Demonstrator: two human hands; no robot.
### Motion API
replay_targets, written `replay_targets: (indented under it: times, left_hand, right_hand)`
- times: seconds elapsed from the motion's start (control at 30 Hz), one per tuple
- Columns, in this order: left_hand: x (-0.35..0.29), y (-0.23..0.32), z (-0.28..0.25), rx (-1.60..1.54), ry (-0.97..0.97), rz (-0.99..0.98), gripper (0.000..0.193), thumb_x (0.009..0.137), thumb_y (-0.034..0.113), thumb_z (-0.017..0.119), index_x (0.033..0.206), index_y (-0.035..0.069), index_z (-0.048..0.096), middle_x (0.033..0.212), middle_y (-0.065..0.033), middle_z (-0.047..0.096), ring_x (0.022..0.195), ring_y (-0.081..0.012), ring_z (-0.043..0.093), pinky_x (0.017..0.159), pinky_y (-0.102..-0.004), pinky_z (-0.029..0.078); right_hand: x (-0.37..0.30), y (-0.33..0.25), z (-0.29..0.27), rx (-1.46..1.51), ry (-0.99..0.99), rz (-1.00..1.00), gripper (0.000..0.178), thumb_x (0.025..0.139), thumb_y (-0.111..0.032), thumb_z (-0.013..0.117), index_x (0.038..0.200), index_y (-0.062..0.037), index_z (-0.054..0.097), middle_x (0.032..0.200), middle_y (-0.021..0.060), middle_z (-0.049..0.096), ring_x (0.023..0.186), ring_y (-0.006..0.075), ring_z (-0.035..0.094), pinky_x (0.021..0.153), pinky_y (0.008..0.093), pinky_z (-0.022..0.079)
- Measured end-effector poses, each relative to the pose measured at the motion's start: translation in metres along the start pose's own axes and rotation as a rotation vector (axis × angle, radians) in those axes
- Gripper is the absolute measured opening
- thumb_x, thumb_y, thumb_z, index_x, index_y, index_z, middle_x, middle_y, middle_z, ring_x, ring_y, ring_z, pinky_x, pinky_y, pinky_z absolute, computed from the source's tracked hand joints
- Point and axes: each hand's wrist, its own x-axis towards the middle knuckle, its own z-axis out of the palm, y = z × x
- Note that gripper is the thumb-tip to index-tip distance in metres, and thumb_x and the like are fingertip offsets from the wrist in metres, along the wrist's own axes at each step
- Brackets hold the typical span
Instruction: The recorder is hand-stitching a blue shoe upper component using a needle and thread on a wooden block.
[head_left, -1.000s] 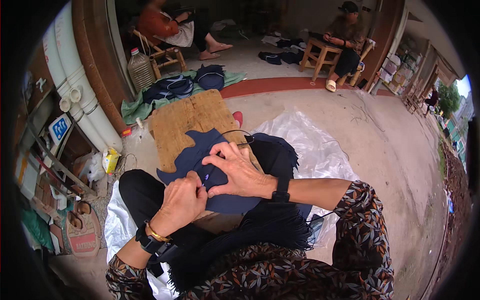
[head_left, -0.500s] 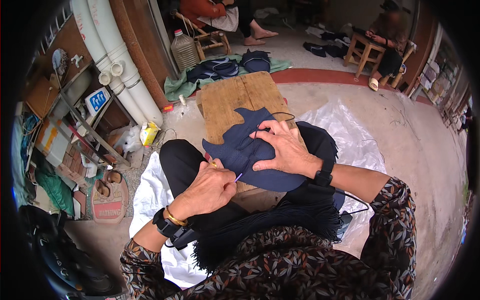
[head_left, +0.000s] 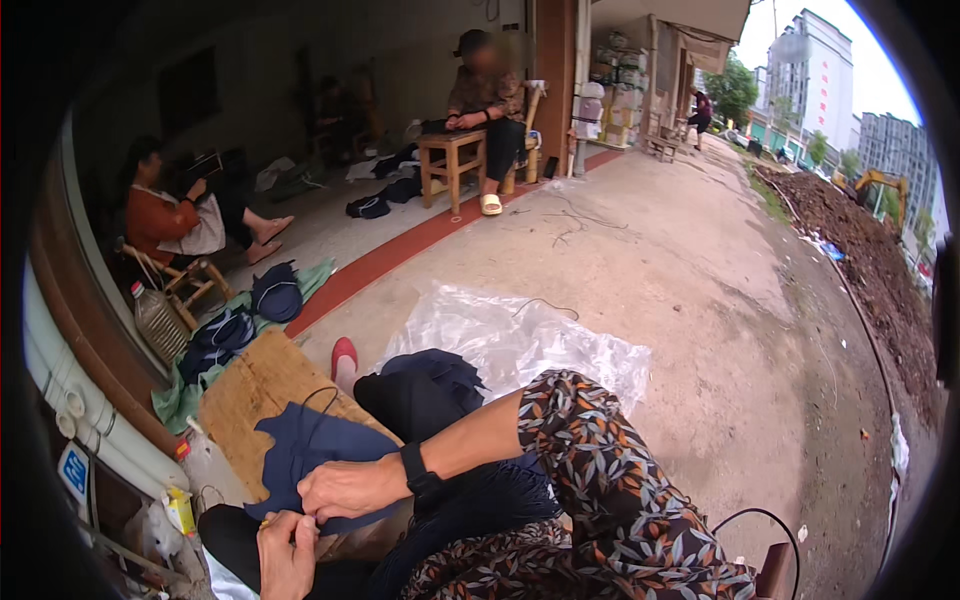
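A dark navy fabric piece (head_left: pixel 285 450) with a jagged far edge lies over my lap and a low wooden bench (head_left: pixel 240 400). A thin dark cord (head_left: pixel 325 392) arches up from it. My right hand (head_left: pixel 350 490) rests on the near part of the fabric with its fingers curled in. Just below it, my left hand (head_left: pixel 288 550) has its thumb and fingers pressed together, close to the right fingertips at the fabric's edge. What either hand pinches is hidden. More navy fabric (head_left: pixel 435 380) lies by my right leg.
Clear plastic sheeting (head_left: pixel 510 335) lies on the concrete floor to the right. Navy pieces (head_left: pixel 220 330) on green cloth and a large plastic jug (head_left: pixel 155 320) stand beyond the bench. White pipes (head_left: pixel 90 410) run at left. People sit in the doorway, one at a wooden stool (head_left: pixel 455 160).
The view has swung right, bringing in the street and buildings. My right hand has gone from spread over the fabric to closed beside my left. The purple tip at my left fingers no longer shows.
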Motion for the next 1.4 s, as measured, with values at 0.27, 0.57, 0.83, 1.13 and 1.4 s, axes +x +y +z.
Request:
replay_targets:
  times: [0.27,0.57,0.83,1.13,1.4]
  left_hand:
    - [0.046,-0.016,-0.001,0.039,0.011,0.143,0.037,0.106,0.025,0.047,0.117,-0.004,0.065,0.116,-0.0216,0.066,0.116,-0.0401,0.058,0.107,-0.0421,0.041]
    - [0.052,-0.047,0.046,0.458,0.257,0.125,0.092,0.087,0.041,0.075,0.151,-0.008,0.03,0.156,-0.0299,0.031,0.145,-0.042,0.031,0.115,-0.0517,0.028]
    - [0.051,-0.05,0.048,0.435,0.181,0.064,0.106,0.093,0.051,0.067,0.159,-0.006,0.007,0.165,-0.0314,0.007,0.155,-0.0388,0.012,0.118,-0.0523,0.019]
    - [0.051,-0.053,0.053,0.478,0.147,0.0,0.101,0.097,0.057,0.057,0.159,-0.006,0.008,0.165,-0.0303,0.01,0.156,-0.0379,0.009,0.12,-0.0521,0.017]
    - [0.052,-0.047,0.048,0.467,0.093,-0.035,0.1,0.098,0.06,0.054,0.159,-0.006,0.01,0.166,-0.0296,0.009,0.156,-0.0378,0.008,0.121,-0.0538,0.014]
  right_hand:
    - [-0.009,0.025,-0.046,-0.065,0.129,0.213,0.013,0.079,-0.004,0.066,0.084,0.0055,0.071,0.076,0.0221,0.068,0.075,0.0385,0.067,0.07,0.0438,0.051]
    - [-0.013,0.032,-0.052,0.303,0.234,0.603,0.024,0.104,-0.021,0.059,0.106,-0.0019,0.074,0.1,0.0047,0.076,0.091,0.0094,0.068,0.08,0.0271,0.053]
    - [-0.07,0.006,-0.062,0.882,0.487,0.642,0.025,0.107,-0.021,0.053,0.113,0.0,0.066,0.082,0.001,0.062,0.091,0.0132,0.065,0.082,0.0259,0.053]
    - [-0.193,-0.016,-0.113,0.91,1.032,0.589,0.027,0.104,-0.024,0.06,0.119,-0.0015,0.062,0.077,-0.0013,0.051,0.07,0.0111,0.05,0.066,0.0242,0.045]
    - [-0.202,-0.01,-0.125,0.693,1.293,0.635,0.03,0.105,-0.024,0.058,0.126,-0.0018,0.058,0.082,0.0007,0.058,0.071,0.0084,0.054,0.065,0.022,0.046]
